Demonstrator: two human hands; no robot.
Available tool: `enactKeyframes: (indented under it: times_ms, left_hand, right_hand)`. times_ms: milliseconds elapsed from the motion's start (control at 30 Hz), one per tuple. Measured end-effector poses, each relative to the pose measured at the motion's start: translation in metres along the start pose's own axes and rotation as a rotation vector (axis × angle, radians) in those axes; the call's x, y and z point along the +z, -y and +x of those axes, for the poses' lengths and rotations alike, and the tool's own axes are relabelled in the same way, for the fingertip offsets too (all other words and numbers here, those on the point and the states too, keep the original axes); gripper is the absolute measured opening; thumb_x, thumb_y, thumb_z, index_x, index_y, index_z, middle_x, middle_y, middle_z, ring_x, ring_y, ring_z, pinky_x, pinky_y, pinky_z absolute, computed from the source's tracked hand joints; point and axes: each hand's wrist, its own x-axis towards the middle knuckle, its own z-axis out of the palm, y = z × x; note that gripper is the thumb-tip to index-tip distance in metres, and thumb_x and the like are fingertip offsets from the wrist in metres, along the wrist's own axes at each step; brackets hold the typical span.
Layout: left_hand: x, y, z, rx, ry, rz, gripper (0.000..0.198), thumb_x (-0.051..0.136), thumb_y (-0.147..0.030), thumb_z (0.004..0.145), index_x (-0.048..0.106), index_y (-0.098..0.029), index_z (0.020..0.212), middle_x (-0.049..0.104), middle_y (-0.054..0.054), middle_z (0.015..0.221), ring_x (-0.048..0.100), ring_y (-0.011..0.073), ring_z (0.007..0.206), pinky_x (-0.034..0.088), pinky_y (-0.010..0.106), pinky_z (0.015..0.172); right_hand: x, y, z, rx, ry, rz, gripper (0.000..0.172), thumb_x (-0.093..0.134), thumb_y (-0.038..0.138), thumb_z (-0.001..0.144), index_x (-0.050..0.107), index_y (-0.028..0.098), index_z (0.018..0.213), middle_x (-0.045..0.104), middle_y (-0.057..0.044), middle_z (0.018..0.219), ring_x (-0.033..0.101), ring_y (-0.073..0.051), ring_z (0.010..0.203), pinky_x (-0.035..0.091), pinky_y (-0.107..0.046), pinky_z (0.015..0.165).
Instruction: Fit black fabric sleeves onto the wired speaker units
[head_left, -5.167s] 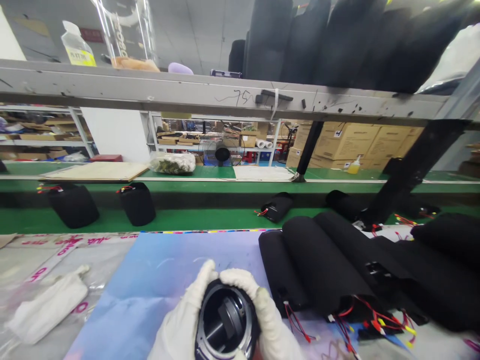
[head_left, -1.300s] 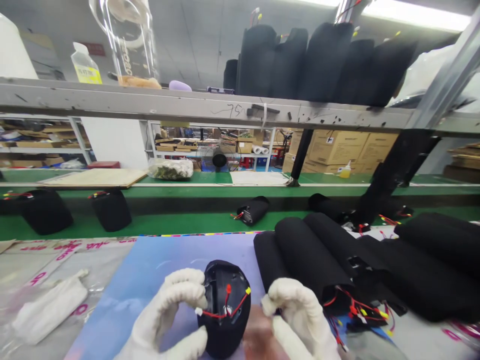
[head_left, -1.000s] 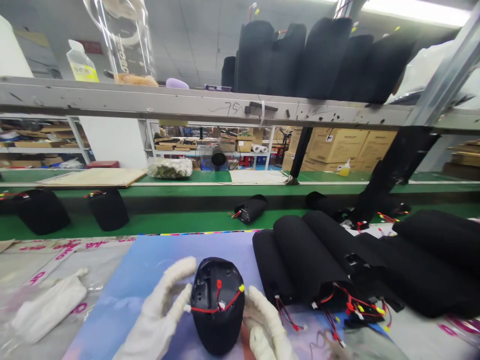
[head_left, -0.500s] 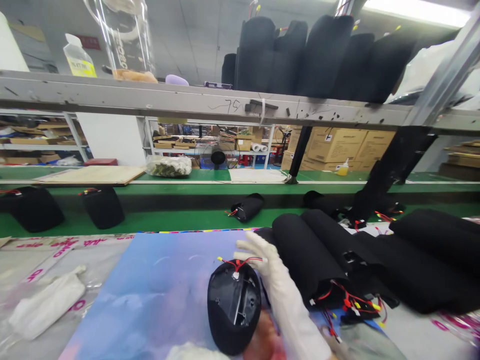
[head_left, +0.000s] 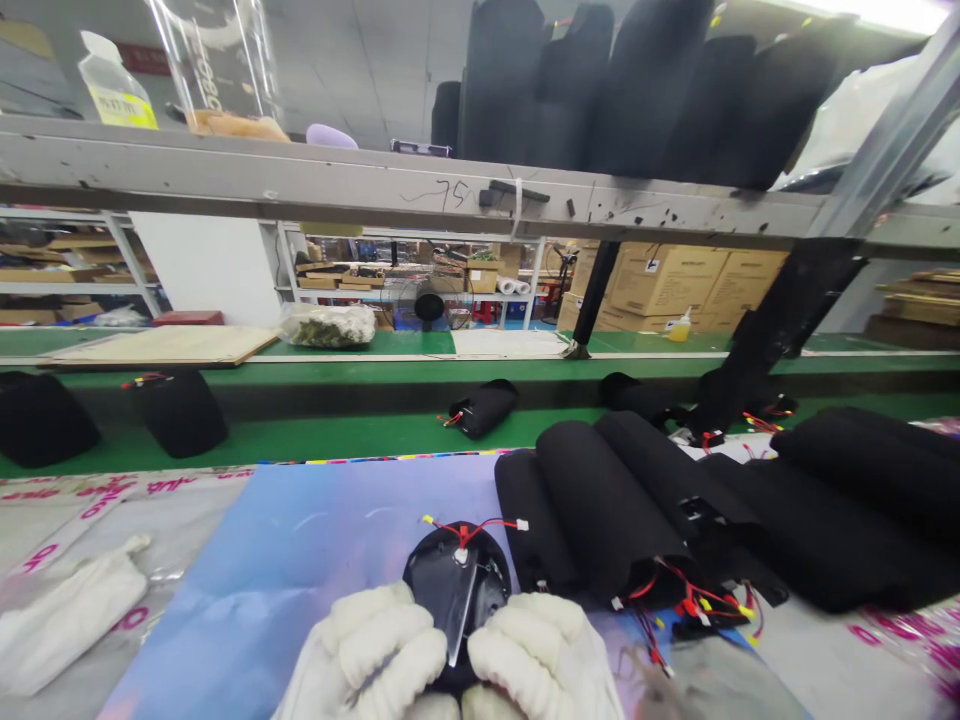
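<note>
Gripping a black round-bodied unit (head_left: 457, 580) in both gloved hands, we hold it low over the near edge of a blue mat (head_left: 225, 620). Our left hand (head_left: 367, 640) and right hand (head_left: 540, 650) are closed around it from either side, white fingers curled and almost meeting below its glossy end, which faces up. Red wires (head_left: 466, 527) with small yellow and white tips spread across that end. Just to the right lie rolled black fabric sleeves (head_left: 607, 500), with more red wires (head_left: 694, 600) trailing from their near ends. To the left, a white cloth bag (head_left: 67, 620) rests flat on a pink-printed plastic sheet (head_left: 52, 530), and it looks empty. Beyond, a green conveyor belt (head_left: 315, 430) carries more black units (head_left: 178, 412). On the far bench, a clear plastic bag (head_left: 328, 326) holds what may be greenish scraps, though it is too distant to be sure. Up on a grey shelf (head_left: 300, 170) stand a tall clear container (head_left: 217, 70) with tan material at its base and a bottle (head_left: 112, 85) with a yellow label.
</note>
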Motion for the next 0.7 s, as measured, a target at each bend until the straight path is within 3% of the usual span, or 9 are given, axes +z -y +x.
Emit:
enactKeyframes:
  times_ms: [100, 200, 267, 400, 433, 533, 633, 700]
  left_hand:
    - [0.004, -0.002, 0.015, 0.055, 0.101, 0.015, 0.019, 0.042, -0.021, 0.104, 0.052, -0.023, 0.088, 0.064, -0.003, 0.059, 0.061, 0.0134, 0.049, 0.044, 0.027, 0.048]
    - [0.01, 0.001, 0.014, 0.034, 0.089, -0.065, 0.019, 0.043, -0.024, 0.104, 0.051, -0.023, 0.088, 0.061, -0.003, 0.062, 0.056, 0.0143, 0.053, 0.039, 0.03, 0.055]
    - [0.011, 0.004, 0.01, -0.044, 0.067, -0.172, 0.017, 0.051, -0.033, 0.103, 0.052, -0.024, 0.089, 0.061, -0.003, 0.066, 0.057, 0.0151, 0.059, 0.037, 0.03, 0.06]
    - [0.006, 0.011, 0.004, -0.117, 0.104, -0.265, 0.016, 0.067, -0.032, 0.095, 0.052, -0.025, 0.095, 0.062, -0.004, 0.069, 0.06, 0.0152, 0.063, 0.041, 0.029, 0.06]
    - [0.003, 0.012, 0.004, -0.085, 0.122, -0.263, 0.017, 0.067, -0.031, 0.094, 0.052, -0.025, 0.096, 0.063, -0.004, 0.069, 0.061, 0.0149, 0.062, 0.043, 0.028, 0.06]
    - [-0.004, 0.011, 0.007, -0.027, 0.149, -0.211, 0.013, 0.067, -0.027, 0.092, 0.056, -0.025, 0.097, 0.067, -0.003, 0.07, 0.065, 0.0135, 0.061, 0.049, 0.025, 0.058]
    - [-0.01, 0.005, 0.013, -0.063, 0.185, -0.085, 0.009, 0.062, -0.019, 0.092, 0.062, -0.027, 0.096, 0.069, -0.004, 0.071, 0.064, 0.0116, 0.058, 0.048, 0.023, 0.053]
    - [-0.011, 0.0, 0.018, -0.009, 0.242, -0.026, 0.012, 0.059, -0.015, 0.094, 0.063, -0.027, 0.094, 0.067, -0.006, 0.067, 0.062, 0.0117, 0.055, 0.046, 0.024, 0.051]
  right_hand:
    - [0.002, -0.007, 0.02, -0.109, 0.021, 0.057, 0.027, 0.055, 0.039, 0.104, 0.065, 0.025, 0.084, 0.071, 0.005, 0.067, 0.059, -0.015, 0.059, 0.041, -0.031, 0.056]
    - [0.011, -0.012, 0.029, -0.147, -0.129, 0.174, 0.038, 0.048, 0.047, 0.106, 0.062, 0.024, 0.08, 0.065, 0.005, 0.06, 0.05, -0.014, 0.055, 0.029, -0.033, 0.056]
    - [0.014, -0.013, 0.029, -0.082, -0.166, 0.253, 0.041, 0.046, 0.055, 0.105, 0.061, 0.024, 0.081, 0.061, 0.005, 0.059, 0.047, -0.015, 0.054, 0.026, -0.033, 0.057]
    - [0.0, -0.013, 0.021, 0.141, 0.074, 0.283, 0.029, 0.066, 0.055, 0.094, 0.061, 0.027, 0.098, 0.062, 0.003, 0.071, 0.053, -0.018, 0.066, 0.036, -0.03, 0.061]
    - [-0.005, -0.013, 0.019, 0.167, 0.136, 0.293, 0.033, 0.072, 0.051, 0.091, 0.059, 0.028, 0.109, 0.064, 0.003, 0.074, 0.056, -0.019, 0.07, 0.04, -0.03, 0.063]
    - [-0.013, -0.014, 0.019, 0.185, 0.234, 0.358, 0.069, 0.081, 0.039, 0.085, 0.045, 0.027, 0.141, 0.07, 0.003, 0.077, 0.064, -0.02, 0.071, 0.05, -0.029, 0.064]
    - [-0.009, -0.015, 0.025, 0.208, 0.239, 0.374, 0.071, 0.076, 0.033, 0.089, 0.042, 0.027, 0.151, 0.069, 0.005, 0.068, 0.064, -0.018, 0.058, 0.053, -0.028, 0.058]
    - [-0.006, -0.016, 0.03, 0.199, 0.219, 0.343, 0.075, 0.075, 0.033, 0.089, 0.039, 0.03, 0.155, 0.068, 0.006, 0.064, 0.063, -0.019, 0.055, 0.055, -0.03, 0.059]
